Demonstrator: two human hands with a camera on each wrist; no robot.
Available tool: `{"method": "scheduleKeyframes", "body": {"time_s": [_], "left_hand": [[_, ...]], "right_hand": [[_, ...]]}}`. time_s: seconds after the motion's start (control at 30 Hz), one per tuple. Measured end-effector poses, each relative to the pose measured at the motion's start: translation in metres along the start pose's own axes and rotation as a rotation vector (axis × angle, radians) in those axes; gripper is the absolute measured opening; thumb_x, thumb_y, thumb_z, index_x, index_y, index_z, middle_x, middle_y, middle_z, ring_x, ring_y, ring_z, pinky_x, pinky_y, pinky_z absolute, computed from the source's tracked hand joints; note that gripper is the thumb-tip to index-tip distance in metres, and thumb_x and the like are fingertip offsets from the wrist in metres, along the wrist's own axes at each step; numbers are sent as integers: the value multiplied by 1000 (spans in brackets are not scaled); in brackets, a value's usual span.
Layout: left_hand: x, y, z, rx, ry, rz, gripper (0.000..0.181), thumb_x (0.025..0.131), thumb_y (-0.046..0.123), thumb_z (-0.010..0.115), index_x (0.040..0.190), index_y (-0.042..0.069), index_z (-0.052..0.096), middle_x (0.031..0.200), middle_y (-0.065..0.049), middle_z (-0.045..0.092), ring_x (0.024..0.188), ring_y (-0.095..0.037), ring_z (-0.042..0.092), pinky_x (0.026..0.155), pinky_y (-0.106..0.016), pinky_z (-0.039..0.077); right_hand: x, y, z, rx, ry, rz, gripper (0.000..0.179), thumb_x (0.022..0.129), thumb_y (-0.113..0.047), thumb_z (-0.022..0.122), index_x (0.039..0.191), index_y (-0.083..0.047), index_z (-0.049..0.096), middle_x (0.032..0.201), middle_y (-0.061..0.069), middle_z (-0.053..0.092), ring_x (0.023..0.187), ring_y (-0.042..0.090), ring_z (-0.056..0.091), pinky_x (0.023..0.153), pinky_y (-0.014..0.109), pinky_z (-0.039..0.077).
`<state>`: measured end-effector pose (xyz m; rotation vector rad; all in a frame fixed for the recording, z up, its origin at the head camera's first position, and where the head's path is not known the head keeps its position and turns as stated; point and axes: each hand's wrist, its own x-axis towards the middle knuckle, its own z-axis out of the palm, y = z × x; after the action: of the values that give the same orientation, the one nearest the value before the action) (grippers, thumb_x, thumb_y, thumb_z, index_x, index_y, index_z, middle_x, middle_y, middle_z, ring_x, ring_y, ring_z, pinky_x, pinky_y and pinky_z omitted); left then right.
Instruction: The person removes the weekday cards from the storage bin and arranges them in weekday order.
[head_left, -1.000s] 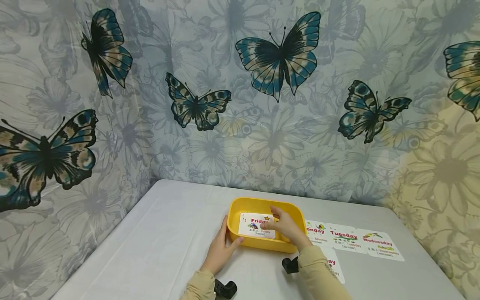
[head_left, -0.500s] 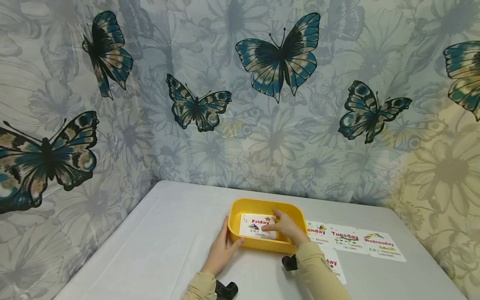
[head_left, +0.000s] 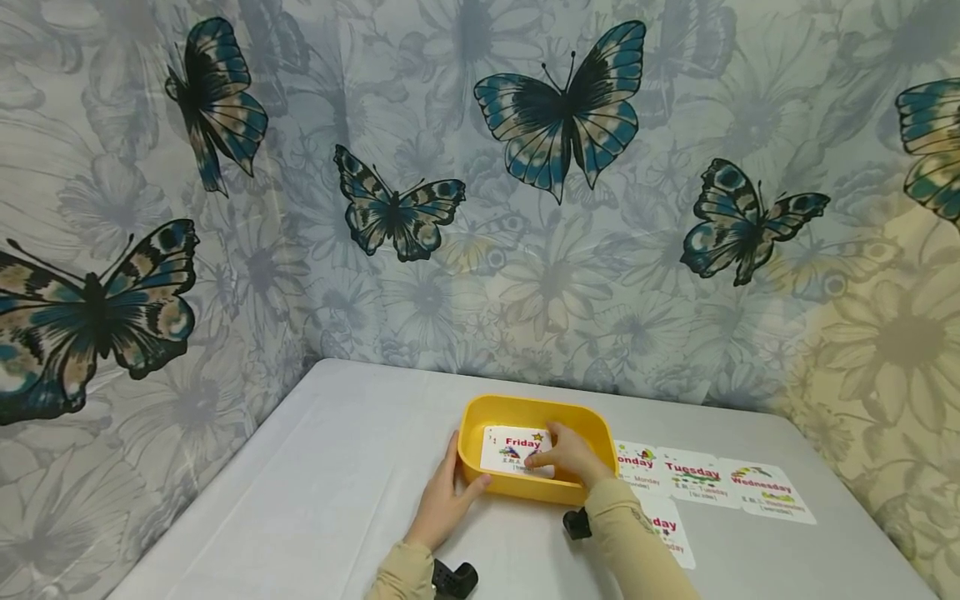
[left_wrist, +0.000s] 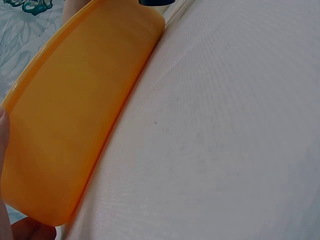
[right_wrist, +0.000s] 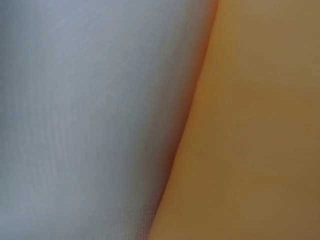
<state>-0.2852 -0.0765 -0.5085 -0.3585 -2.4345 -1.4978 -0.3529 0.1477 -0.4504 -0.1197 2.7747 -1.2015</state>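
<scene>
A yellow plastic box (head_left: 517,487) stands on the table, its long front wall also filling much of the left wrist view. My left hand (head_left: 437,504) grips its left end, thumb on the front rim and fingers along the side. Inside lies a white card (head_left: 498,458) printed "Friday" in red. Reaching in from the right, my right hand (head_left: 573,457) has its thumb over the card's lower right part and its fingers bent at the right edge, pinching there. The right wrist view shows only the box's yellow wall (right_wrist: 260,130) and white cloth, blurred.
To the right of the box lie a partly covered Monday card (head_left: 637,475), a Tuesday card (head_left: 693,483) and a Wednesday card (head_left: 772,492) in a row. Another card (head_left: 672,533) ending in "day" lies below, partly under the right sleeve. A butterfly-patterned curtain (head_left: 420,317) hangs behind the white-covered table (head_left: 315,475).
My right hand's fingers have drawn in and down toward the right edge of the Friday card, the thumb staying over it. The left hand and the box hold their places.
</scene>
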Motion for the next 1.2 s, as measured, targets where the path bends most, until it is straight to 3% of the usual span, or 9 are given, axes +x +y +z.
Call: {"method": "scheduleKeyframes", "body": {"time_s": [0.6,0.87,1.2], "left_hand": [[0,1,-1,7,-3,-4,89,85,52,60,150,16,11,148,-14,28,132,-28,28,107,-44,24],[0,2,-1,3,-2,1,89,84,52,60,150,16,12,147,-14,28,132,-28,29,107,-44,25],[0,2,-1,1,-5,-6,90,84,52,60,150,17,11,147,-15,28,132,-29,28,107,-46,25]], "right_hand": [[11,5,5,-178,-10,8,94,59,-26,89,131,12,42,130,29,36,113,38,39,103,51,29],[7,2,3,-303,-38,-27,89,65,-26,86,130,15,41,128,30,37,116,41,37,102,52,30],[5,-1,2,-157,24,19,85,57,-20,90,120,16,45,114,24,45,102,34,43,100,48,34]]}}
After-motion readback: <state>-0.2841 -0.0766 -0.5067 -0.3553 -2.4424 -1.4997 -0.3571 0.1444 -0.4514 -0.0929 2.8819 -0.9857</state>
